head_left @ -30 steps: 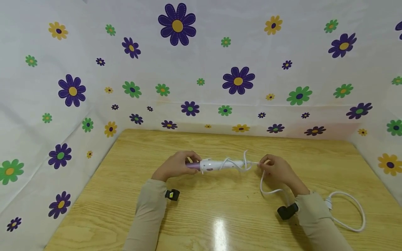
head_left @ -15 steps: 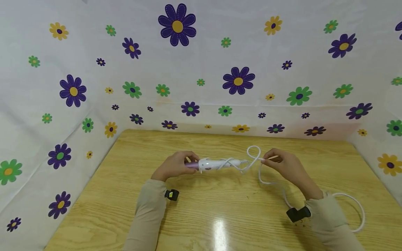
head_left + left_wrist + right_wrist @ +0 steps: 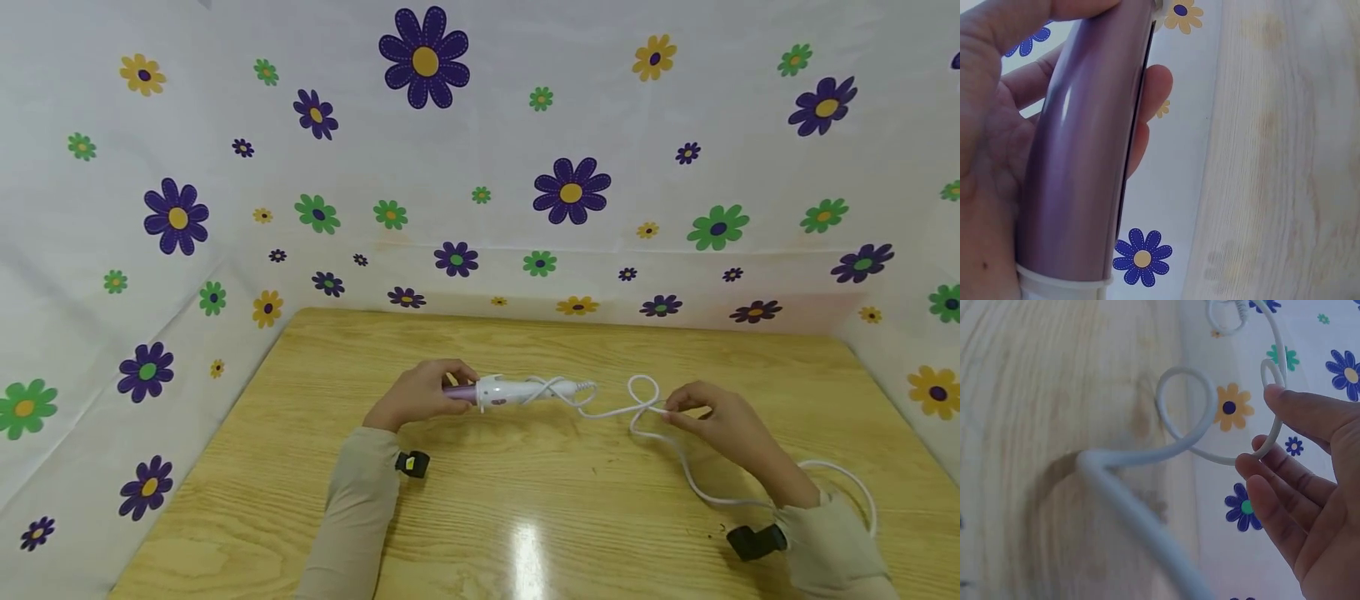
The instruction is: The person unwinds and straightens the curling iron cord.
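Observation:
A curling iron with a purple barrel and a white handle lies roughly level over the wooden table, its handle pointing right. My left hand grips the purple barrel, fingers wrapped around it in the left wrist view. White cord winds around the handle and trails off to the right with a small loop in it. My right hand pinches this cord just right of the loop. In the right wrist view, the thumb and fingers of that hand meet at the cord, which curls in loose loops.
The wooden table has a white flower-print cloth standing behind it and at both sides. More cord curves on the table beyond the right forearm. Black wrist cameras sit at both cuffs.
My right hand has moved right, then down slightly, drawing cord out from the handle's end; a loop has formed. My left hand keeps its hold on the curling iron in place.

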Available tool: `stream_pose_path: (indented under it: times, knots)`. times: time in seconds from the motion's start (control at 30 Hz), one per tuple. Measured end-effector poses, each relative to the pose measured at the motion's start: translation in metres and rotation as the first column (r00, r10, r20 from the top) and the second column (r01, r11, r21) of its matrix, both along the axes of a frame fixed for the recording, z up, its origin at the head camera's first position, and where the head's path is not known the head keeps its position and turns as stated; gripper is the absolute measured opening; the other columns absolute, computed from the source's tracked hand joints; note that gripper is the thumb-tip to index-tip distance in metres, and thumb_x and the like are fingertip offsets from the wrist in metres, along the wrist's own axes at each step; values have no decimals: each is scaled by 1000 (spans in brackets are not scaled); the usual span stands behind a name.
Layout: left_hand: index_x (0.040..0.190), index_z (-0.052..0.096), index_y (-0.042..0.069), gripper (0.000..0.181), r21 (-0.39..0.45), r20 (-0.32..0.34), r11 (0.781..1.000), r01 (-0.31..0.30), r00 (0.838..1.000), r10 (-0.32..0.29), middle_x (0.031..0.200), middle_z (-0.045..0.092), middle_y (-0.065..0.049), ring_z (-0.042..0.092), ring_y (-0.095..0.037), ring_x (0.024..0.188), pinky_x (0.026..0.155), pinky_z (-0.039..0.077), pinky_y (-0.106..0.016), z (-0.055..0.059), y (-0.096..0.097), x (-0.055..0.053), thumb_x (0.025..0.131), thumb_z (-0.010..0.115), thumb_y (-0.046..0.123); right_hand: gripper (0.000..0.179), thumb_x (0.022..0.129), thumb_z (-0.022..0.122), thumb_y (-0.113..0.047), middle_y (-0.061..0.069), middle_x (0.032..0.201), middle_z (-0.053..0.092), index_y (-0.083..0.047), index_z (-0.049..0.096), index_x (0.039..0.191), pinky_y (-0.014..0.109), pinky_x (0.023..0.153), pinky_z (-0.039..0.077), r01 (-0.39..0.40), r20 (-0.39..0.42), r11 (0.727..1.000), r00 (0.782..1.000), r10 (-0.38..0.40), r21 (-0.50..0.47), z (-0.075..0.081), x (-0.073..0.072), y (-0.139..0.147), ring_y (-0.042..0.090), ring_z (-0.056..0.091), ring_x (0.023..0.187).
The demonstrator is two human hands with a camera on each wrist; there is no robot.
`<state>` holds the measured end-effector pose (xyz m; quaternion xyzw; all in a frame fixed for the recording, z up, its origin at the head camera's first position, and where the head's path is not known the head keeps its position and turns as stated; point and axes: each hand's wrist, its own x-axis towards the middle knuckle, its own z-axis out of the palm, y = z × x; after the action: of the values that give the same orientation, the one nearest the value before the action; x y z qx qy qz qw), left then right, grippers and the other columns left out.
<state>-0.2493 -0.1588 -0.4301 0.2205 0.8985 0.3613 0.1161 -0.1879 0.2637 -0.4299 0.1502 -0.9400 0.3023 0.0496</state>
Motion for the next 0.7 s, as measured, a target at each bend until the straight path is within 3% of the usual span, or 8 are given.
stream_pose_path:
  times: [0.17,0.47,0.7]
  knots:
    - [115,66,17,36,7,11,1000,4,1000,-4,104,66,-2,60,-15,85,78,48,-31,0,2,0,80,75,21,4,87,70,-19,4,97,68,-18,67,88,25,65,49,-31,10,999,999,30,19,-8,2,6,8,61,86]
    - [115,66,17,36,25,19,1000,16,1000,-17,104,65,-2,60,-14,84,76,48,-29,-3,5,-1,80,75,19,4,89,69,-18,5,103,64,-16,66,91,24,67,45,-38,42,999,998,39,-20,-12,4,8,1,49,89]
    - [114,66,15,36,33,12,999,18,1000,-19,102,65,-1,60,-13,83,76,49,-30,-4,5,0,80,76,18,24,90,68,-18,13,110,63,-5,63,110,24,69,46,-60,47,997,997,62,-50,8,1,-11,15,54,92]
